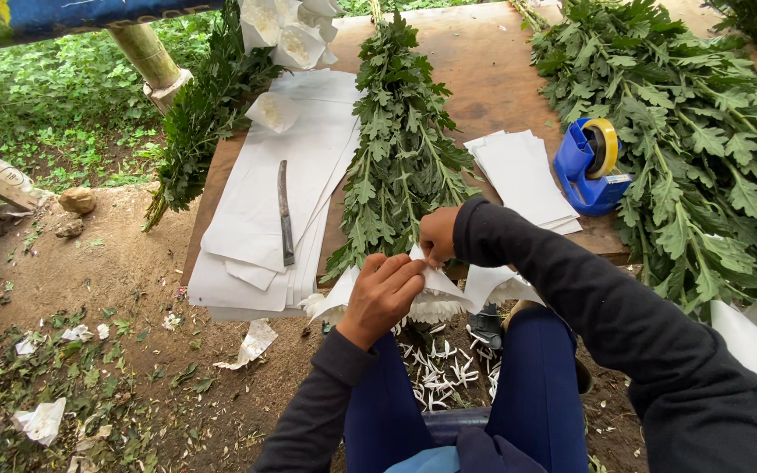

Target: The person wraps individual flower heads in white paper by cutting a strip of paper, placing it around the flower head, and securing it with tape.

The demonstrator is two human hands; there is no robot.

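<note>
My left hand grips a white paper wrap folded around white flower heads at the near table edge. My right hand pinches the upper edge of the same wrap, just above the left hand. The wrapped blooms belong to a bundle of leafy green stems that lies lengthwise on the wooden table, running away from me. White petals stick out below the paper.
A knife lies on a stack of white paper sheets at left. More sheets and a blue tape dispenser sit at right, beside a large pile of leafy stems. Petal scraps litter the dirt below.
</note>
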